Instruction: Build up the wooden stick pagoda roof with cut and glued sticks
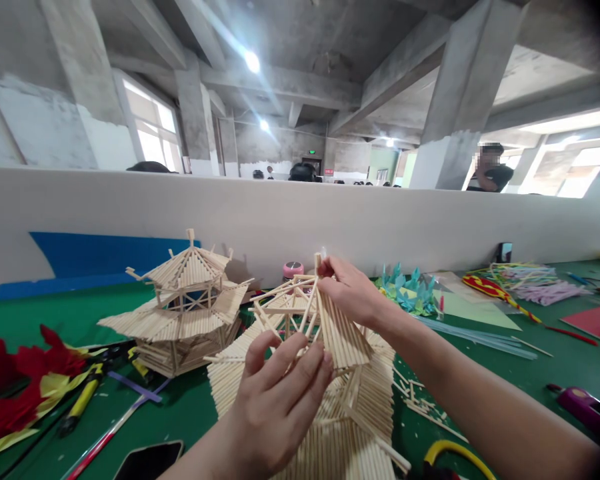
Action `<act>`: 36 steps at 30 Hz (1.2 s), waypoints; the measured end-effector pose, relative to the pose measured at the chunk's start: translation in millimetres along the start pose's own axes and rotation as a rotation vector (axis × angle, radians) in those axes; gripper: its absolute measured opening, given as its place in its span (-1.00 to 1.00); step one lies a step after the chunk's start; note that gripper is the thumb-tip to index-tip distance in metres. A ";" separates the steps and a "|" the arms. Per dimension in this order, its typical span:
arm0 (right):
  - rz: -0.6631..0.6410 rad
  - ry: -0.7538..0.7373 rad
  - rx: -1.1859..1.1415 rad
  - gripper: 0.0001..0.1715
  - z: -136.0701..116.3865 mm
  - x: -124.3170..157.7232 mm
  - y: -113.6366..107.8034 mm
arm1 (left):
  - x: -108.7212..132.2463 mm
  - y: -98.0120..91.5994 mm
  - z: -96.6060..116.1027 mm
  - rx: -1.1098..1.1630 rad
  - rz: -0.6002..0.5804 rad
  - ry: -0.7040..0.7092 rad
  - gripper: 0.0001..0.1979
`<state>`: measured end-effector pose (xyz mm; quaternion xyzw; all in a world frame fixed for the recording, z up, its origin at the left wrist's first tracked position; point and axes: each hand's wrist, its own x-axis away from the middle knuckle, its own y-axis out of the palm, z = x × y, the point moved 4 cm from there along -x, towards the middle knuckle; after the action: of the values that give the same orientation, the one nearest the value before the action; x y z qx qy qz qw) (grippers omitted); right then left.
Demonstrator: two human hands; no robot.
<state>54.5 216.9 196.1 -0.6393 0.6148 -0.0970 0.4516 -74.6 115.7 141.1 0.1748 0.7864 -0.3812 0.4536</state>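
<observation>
A pavilion model of pale wooden sticks point(350, 440) stands in front of me, its top roof partly covered with sticks and partly bare frame. My left hand point(283, 400) lies over the near side of the top roof, fingers bent and spread a little against the frame; nothing shows in it. My right hand point(347, 287) pinches at the roof's peak beside the upright post. Whatever its fingertips hold is too small to make out. To the left stands a similar stick pavilion point(180, 307) with its roofs covered.
Around the green table point(380, 460) lie a phone point(150, 460), yellow-handled pliers point(83, 400), red paper shapes point(40, 367), stick scraps point(420, 400), teal paper pieces point(410, 287) and a purple tool point(583, 407). A white partition point(280, 213) stands behind. Beyond it is a person point(493, 173).
</observation>
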 end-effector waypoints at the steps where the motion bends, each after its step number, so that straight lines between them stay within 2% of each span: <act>1: -0.001 0.000 -0.002 -0.96 0.0 -0.1 0.0 | -0.7 -0.1 -0.3 0.002 -0.006 0.004 -0.79; 12: -0.013 -0.039 -0.014 -0.98 -0.7 3.1 0.0 | -2.0 2.9 -4.2 0.025 -0.010 -0.015 -0.78; 23: -0.009 -0.038 -0.008 -0.95 -2.6 4.8 -3.1 | -2.2 4.6 -4.5 0.063 0.052 -0.086 -0.76; 29: -0.023 -0.038 -0.035 -0.96 -2.4 4.4 -3.1 | -1.3 4.0 -4.4 0.060 0.022 -0.085 -0.76; 36: -0.054 -0.030 -0.099 -0.98 -0.4 0.2 -1.8 | -6.9 1.3 -3.6 0.042 0.087 -0.110 -0.83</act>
<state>55.6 216.2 197.5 -0.6786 0.5944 -0.0691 0.4259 -72.3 119.8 147.5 0.1969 0.7437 -0.3865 0.5086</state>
